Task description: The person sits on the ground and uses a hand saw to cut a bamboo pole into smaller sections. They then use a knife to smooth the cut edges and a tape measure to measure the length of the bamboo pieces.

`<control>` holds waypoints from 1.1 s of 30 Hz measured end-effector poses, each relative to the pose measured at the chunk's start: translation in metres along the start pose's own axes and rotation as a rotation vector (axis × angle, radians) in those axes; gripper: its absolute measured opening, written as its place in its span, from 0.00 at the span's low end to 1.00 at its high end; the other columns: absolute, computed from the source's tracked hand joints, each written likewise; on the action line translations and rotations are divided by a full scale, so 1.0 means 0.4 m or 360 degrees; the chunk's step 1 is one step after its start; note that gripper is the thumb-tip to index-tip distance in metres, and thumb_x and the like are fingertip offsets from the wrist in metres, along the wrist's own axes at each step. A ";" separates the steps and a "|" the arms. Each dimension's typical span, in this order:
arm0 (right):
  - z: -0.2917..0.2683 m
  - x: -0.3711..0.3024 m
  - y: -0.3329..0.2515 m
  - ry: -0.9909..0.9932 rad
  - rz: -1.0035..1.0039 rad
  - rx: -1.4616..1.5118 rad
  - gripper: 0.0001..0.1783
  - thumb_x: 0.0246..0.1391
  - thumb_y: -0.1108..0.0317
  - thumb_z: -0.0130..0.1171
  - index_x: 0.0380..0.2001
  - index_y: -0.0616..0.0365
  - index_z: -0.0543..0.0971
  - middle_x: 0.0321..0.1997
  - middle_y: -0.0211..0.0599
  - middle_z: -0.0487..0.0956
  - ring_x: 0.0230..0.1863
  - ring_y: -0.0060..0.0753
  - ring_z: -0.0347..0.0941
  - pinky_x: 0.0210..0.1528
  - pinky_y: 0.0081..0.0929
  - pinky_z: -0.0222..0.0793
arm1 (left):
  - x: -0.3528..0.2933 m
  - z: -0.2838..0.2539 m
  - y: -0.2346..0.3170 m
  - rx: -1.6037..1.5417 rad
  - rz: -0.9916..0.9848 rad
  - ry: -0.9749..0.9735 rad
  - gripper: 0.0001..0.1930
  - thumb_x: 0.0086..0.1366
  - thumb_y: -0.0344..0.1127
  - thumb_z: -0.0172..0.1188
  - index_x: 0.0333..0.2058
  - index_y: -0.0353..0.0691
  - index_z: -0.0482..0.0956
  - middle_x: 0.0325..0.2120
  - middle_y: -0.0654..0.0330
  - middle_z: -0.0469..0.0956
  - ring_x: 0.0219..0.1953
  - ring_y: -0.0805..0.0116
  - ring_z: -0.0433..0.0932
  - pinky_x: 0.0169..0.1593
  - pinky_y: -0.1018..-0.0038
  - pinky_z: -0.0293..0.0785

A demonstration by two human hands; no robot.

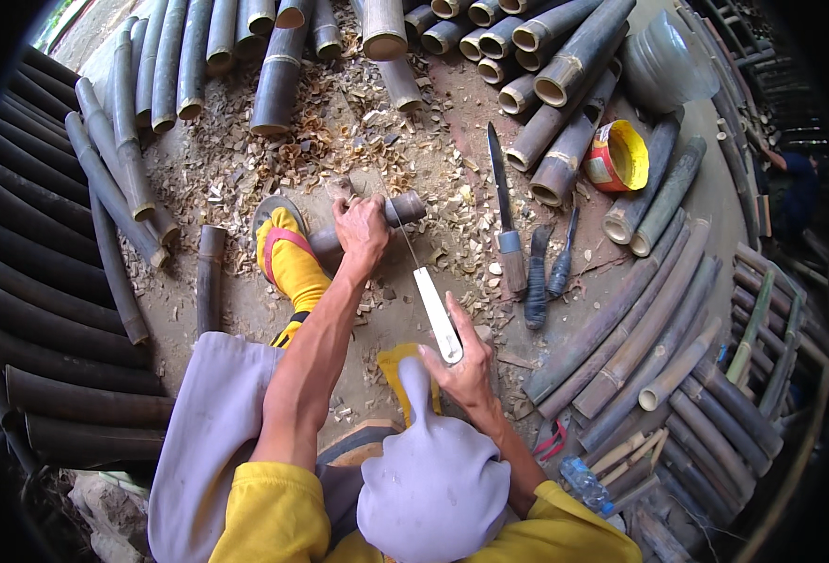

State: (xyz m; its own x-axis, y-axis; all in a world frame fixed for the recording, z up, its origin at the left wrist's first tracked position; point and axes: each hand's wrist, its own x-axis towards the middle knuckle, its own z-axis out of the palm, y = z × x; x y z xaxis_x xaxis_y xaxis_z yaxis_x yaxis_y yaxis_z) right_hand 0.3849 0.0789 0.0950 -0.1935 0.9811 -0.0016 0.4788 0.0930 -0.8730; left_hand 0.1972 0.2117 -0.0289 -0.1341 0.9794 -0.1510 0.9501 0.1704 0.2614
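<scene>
A short dark bamboo piece (405,208) lies crosswise on the ground in front of me. My left hand (362,228) is closed over it, pressing it down near its middle. Against its left end rests my foot in a yellow sock (294,265) and a sandal with a pink strap. The white-handled handsaw (435,310) is in my right hand (466,364), with thumb and fingers on either side of the handle's rear end. Its thin blade reaches across the bamboo, just right of my left hand. Where the teeth meet the bamboo is too small to make out.
A long knife (502,192) and two dark-handled tools (537,286) lie to the right. Bamboo tubes (583,56) are piled at the back, with bamboo pieces (76,328) stacked left and right. Chips (311,150) litter the ground. A yellow-lined tin (618,157) and plastic jug (668,61) stand back right.
</scene>
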 end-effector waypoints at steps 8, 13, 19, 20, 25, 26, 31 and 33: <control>0.032 0.007 -0.046 -0.0065 0.0084 -0.0068 0.25 0.56 0.75 0.50 0.59 0.62 0.67 0.52 0.55 0.74 0.46 0.56 0.76 0.43 0.37 0.73 | -0.033 0.014 0.004 -0.0014 0.0062 0.0010 0.18 0.41 0.41 0.69 0.33 0.45 0.76 0.31 0.60 0.81 0.43 0.63 0.77 0.57 0.59 0.57; -0.083 -0.189 -0.040 -0.0179 0.0184 -0.0182 0.23 0.55 0.75 0.54 0.56 0.63 0.69 0.46 0.57 0.77 0.43 0.56 0.76 0.42 0.38 0.73 | -0.022 -0.016 -0.003 0.0027 0.0033 -0.0145 0.19 0.41 0.42 0.70 0.32 0.46 0.76 0.31 0.61 0.80 0.42 0.62 0.77 0.57 0.58 0.58; -0.153 -0.349 -0.073 -0.0098 0.0374 -0.0277 0.21 0.54 0.76 0.56 0.53 0.64 0.72 0.45 0.57 0.77 0.45 0.54 0.77 0.42 0.37 0.74 | -0.026 -0.001 0.019 -0.0007 0.0158 0.0012 0.16 0.41 0.38 0.68 0.31 0.45 0.77 0.31 0.59 0.80 0.42 0.61 0.77 0.56 0.58 0.59; -0.123 -0.308 -0.059 -0.0046 0.0334 -0.0240 0.21 0.54 0.75 0.55 0.52 0.63 0.73 0.46 0.55 0.77 0.45 0.54 0.77 0.42 0.37 0.74 | -0.009 0.013 -0.003 -0.0043 0.0063 0.0051 0.14 0.42 0.37 0.66 0.30 0.45 0.77 0.30 0.58 0.80 0.41 0.60 0.78 0.56 0.59 0.59; -0.118 -0.266 -0.044 -0.0101 0.0343 -0.0269 0.23 0.54 0.75 0.55 0.55 0.63 0.71 0.50 0.51 0.77 0.45 0.53 0.77 0.43 0.35 0.75 | 0.010 -0.013 -0.014 -0.0062 0.0005 0.0062 0.13 0.43 0.38 0.65 0.31 0.45 0.78 0.29 0.54 0.80 0.39 0.59 0.78 0.55 0.58 0.60; -0.133 -0.246 -0.040 -0.0131 0.0370 -0.0244 0.23 0.54 0.75 0.55 0.54 0.63 0.71 0.49 0.52 0.77 0.45 0.53 0.77 0.44 0.36 0.75 | 0.037 -0.028 -0.006 -0.0048 0.0016 0.0056 0.13 0.43 0.38 0.65 0.30 0.45 0.78 0.29 0.54 0.80 0.39 0.59 0.79 0.54 0.58 0.60; -0.202 -0.369 -0.091 -0.0159 0.0406 -0.0277 0.21 0.54 0.74 0.56 0.52 0.66 0.72 0.48 0.55 0.77 0.45 0.52 0.77 0.45 0.37 0.74 | 0.003 -0.010 -0.004 0.0028 0.0017 0.0013 0.12 0.45 0.36 0.63 0.31 0.44 0.78 0.30 0.58 0.81 0.42 0.61 0.78 0.55 0.59 0.59; -0.175 -0.330 -0.083 -0.0120 0.0385 -0.0289 0.21 0.54 0.74 0.56 0.52 0.67 0.73 0.47 0.56 0.78 0.44 0.52 0.78 0.44 0.37 0.74 | -0.005 -0.006 -0.010 0.0018 0.0023 0.0044 0.13 0.45 0.35 0.63 0.32 0.44 0.77 0.31 0.58 0.81 0.42 0.62 0.78 0.55 0.59 0.59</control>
State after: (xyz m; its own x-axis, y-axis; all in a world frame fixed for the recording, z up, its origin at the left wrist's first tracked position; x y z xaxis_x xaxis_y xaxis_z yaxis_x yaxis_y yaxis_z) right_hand 0.4547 -0.0419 0.1585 -0.1150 0.9637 -0.2410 0.6625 -0.1064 -0.7415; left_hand 0.1930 0.2094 -0.0274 -0.1281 0.9844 -0.1210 0.9550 0.1553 0.2527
